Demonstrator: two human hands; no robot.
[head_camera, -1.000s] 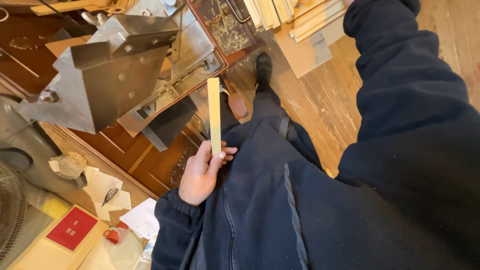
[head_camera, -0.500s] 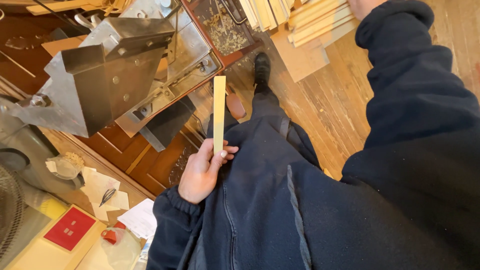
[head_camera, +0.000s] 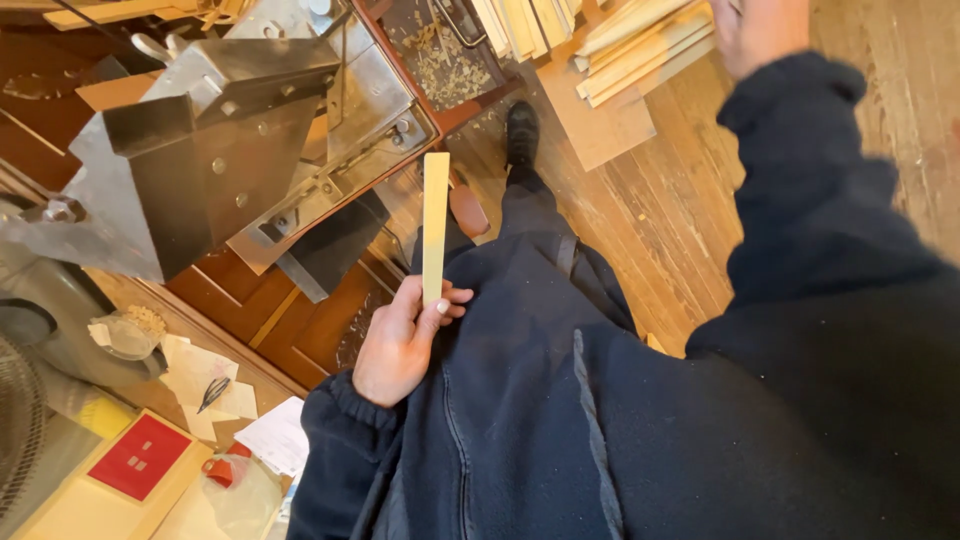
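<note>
Left hand is pinching the near end of a pale wooden strip, fingers clamped, long axis pointing far; right hand is reaching far right near the wood stack, fingers' state unclear.

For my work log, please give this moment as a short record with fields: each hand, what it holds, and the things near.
left hand: grips the lower end of a pale wood strip, held upright near the body
right hand: reaches out toward a stack of wood strips on the floor; blurred, grip unclear
machine: grey metal machine to the left of the strip
floor: wood planks, a black shoe on them
</note>
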